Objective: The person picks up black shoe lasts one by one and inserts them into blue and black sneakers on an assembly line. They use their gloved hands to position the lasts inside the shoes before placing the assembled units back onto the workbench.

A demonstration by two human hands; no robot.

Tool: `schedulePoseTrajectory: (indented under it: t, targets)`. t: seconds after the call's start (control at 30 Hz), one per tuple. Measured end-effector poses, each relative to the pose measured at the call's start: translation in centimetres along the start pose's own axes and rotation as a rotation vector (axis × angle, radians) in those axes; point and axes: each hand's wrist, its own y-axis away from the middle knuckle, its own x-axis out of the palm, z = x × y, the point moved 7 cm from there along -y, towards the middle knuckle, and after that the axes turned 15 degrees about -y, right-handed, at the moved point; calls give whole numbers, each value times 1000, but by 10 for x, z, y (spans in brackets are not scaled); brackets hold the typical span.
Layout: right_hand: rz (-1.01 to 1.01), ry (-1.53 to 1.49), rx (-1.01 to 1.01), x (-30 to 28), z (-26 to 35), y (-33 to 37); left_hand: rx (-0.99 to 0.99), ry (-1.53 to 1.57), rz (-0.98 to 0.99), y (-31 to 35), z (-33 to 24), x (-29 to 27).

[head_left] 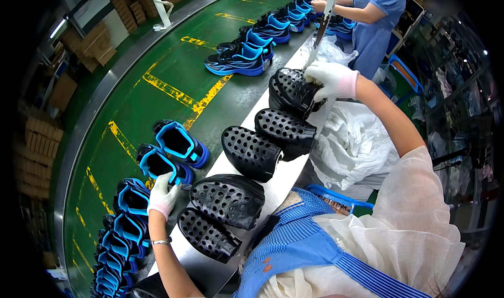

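Note:
My left hand [164,195], in a white glove, has its fingers closed at the heel of a black-and-blue sneaker [152,161] on the green line. Beside that sneaker stands another sneaker [182,143], its opening upward. Off to the upper right, my gloved right hand [332,80] grips the end of a black plastic shoe form [292,88] dotted with round holes; its fingertips are partly hidden. Between my hands, more black shoe forms [249,150] lie in pairs along a white ledge [215,256]. The nearest form [205,232] is close to my left wrist.
Rows of matching sneakers [236,59] stand ahead and at lower left on the green conveyor [126,103] with yellow markings. A white cloth bundle [354,143] sits right of the ledge. An upright metal post [320,33] rises by my right hand. A co-worker in blue [375,27] stands beyond.

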Motion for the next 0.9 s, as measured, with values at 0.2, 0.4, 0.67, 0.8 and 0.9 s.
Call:
schedulePoseTrajectory:
  t: [0.2, 0.4, 0.67, 0.8, 0.9]
  targets:
    - [-242, -6, -189, -39, 72, 0, -82, -53, -205, 17, 0, -53]
    - [-87, -275, -613, 19, 200, -38, -1, 1199, -9, 3, -57, -67]
    - [188, -548, -603, 100, 281, -91, -207, 1816, -384, 23, -48, -75]
    - [223, -443, -586, 135, 295, -109, -308, 1778, -551, 27, -23, -57]
    - [236, -391, -586, 150, 299, -120, -322, 1781, -597, 28, -8, -46]
